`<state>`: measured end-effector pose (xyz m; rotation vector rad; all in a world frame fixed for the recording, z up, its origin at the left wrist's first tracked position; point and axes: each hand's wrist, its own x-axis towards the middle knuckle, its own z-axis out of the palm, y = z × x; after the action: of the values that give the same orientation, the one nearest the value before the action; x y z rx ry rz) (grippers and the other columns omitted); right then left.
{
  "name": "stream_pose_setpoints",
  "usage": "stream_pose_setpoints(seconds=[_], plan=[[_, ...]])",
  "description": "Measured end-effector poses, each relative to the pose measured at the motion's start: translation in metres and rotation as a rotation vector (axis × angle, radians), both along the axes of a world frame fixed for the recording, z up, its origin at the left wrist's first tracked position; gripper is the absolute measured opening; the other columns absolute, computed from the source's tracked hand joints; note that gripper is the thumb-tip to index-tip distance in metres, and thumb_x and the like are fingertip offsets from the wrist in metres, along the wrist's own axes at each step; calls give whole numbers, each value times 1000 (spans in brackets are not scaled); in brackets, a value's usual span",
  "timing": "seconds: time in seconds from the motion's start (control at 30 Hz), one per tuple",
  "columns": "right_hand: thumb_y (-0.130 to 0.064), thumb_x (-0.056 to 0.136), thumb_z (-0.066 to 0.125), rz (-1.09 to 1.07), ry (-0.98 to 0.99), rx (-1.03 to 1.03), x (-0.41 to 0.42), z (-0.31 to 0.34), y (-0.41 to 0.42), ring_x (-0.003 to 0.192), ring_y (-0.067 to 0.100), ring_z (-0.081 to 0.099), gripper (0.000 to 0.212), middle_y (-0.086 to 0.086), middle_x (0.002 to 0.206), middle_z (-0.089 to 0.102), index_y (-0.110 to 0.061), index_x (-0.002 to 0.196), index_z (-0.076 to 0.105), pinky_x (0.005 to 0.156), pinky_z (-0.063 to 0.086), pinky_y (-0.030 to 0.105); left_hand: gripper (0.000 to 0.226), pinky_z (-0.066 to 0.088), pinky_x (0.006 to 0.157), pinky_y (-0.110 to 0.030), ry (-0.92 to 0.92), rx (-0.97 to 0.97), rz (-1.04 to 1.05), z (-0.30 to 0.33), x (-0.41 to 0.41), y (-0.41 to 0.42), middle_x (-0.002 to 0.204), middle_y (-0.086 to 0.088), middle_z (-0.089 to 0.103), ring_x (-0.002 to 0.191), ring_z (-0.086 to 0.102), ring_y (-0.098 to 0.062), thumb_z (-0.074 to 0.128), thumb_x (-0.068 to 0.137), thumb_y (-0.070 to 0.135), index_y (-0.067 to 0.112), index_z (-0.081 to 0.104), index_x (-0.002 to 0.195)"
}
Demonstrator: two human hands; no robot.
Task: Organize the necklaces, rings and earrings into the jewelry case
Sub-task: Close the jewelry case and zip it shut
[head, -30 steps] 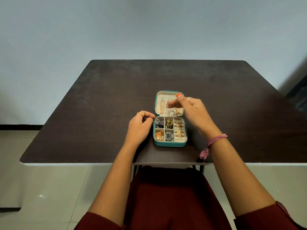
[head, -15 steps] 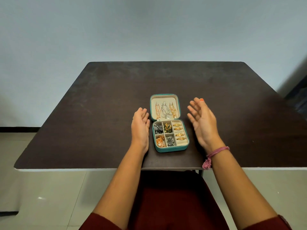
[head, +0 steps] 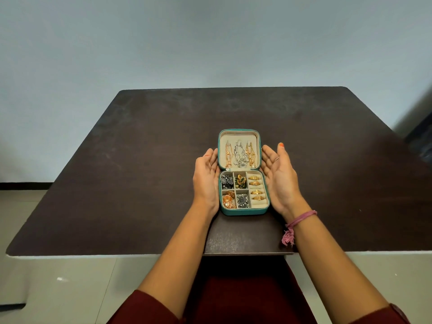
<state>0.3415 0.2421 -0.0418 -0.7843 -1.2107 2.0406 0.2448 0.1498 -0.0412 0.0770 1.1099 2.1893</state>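
A small teal jewelry case (head: 243,212) lies open near the table's front edge, its lid (head: 239,132) folded back flat. Gold and silver necklaces (head: 240,153) hang inside the lid. Earrings (head: 235,191) fill the four left compartments of the base, and gold rings (head: 256,187) sit in the cream roll on the right. My left hand (head: 206,181) lies palm up against the case's left side, fingers straight. My right hand (head: 279,177) lies palm up just to the right of the case, fingers relaxed. Neither hand holds anything.
The dark brown table (head: 131,174) stands against a pale wall. A pink thread bracelet (head: 298,222) is on my right wrist. A dark object (head: 420,141) stands past the table's far right edge. Tiled floor (head: 58,288) lies below.
My right hand left the lid and both hands turned palm up, settling on either side of the case. The left hand uncurled from a loose fist.
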Motion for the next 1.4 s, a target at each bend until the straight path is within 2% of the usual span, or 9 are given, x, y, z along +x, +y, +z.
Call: stream_pose_setpoints(seconds=[0.17,0.33,0.53,0.73,0.9,1.03,1.23,1.33,1.4], plan=[[-46,100,31,-19,128,-101,3,-3,13,124,12,51,56,3,138,53,-9,142,39,108,38,30,42,41,106,-32,-20,10,-14,-3,-9,11,133,-12,56,122,54,-19,39,98,20,3,45,136],[-38,99,40,-27,200,-174,4,-3,19,118,15,59,45,5,126,63,-10,132,53,100,46,30,29,51,92,-28,13,21,-44,-1,-17,11,104,-4,69,96,65,-12,47,97,16,4,58,121],[-27,97,50,-31,206,-163,5,5,23,94,12,65,25,2,102,72,-11,105,68,90,53,32,17,56,77,-28,180,-87,-179,9,-31,7,94,-2,71,88,66,-11,52,96,20,12,67,99],[-20,96,53,-16,198,-170,10,9,22,91,11,66,32,-1,91,73,-19,76,78,89,52,30,15,52,90,-30,238,-178,-300,9,-36,1,94,4,72,94,65,-10,54,95,29,19,65,96],[-19,91,60,-5,164,-173,16,8,18,92,13,66,15,4,94,72,-12,87,73,88,53,29,18,48,90,-29,251,-193,-325,1,-29,-4,93,3,70,90,63,-9,51,97,29,18,65,97],[-20,91,59,15,135,-133,18,4,15,95,13,65,18,5,95,71,-7,96,69,90,52,28,23,46,96,-31,305,-241,-315,0,-26,-6,106,-3,69,103,63,-14,47,99,28,13,65,102],[-22,94,55,109,-22,89,24,1,17,108,13,63,28,1,110,70,-10,117,64,90,52,22,40,47,101,-36,417,-310,-397,0,-32,-7,113,-2,70,112,62,-17,34,90,-8,12,60,113],[-39,82,67,347,-224,401,32,-1,22,119,8,56,52,-8,128,60,-27,130,53,96,47,23,57,47,101,-38,628,-398,-591,-3,-38,-11,120,-2,66,114,61,-17,32,83,-18,15,60,119],[-44,72,76,566,-420,629,37,2,24,120,-3,47,81,-22,135,43,-39,141,33,94,43,13,62,46,102,-36,851,-485,-714,-2,-45,-11,125,3,61,117,57,-13,33,84,-16,25,58,122]])
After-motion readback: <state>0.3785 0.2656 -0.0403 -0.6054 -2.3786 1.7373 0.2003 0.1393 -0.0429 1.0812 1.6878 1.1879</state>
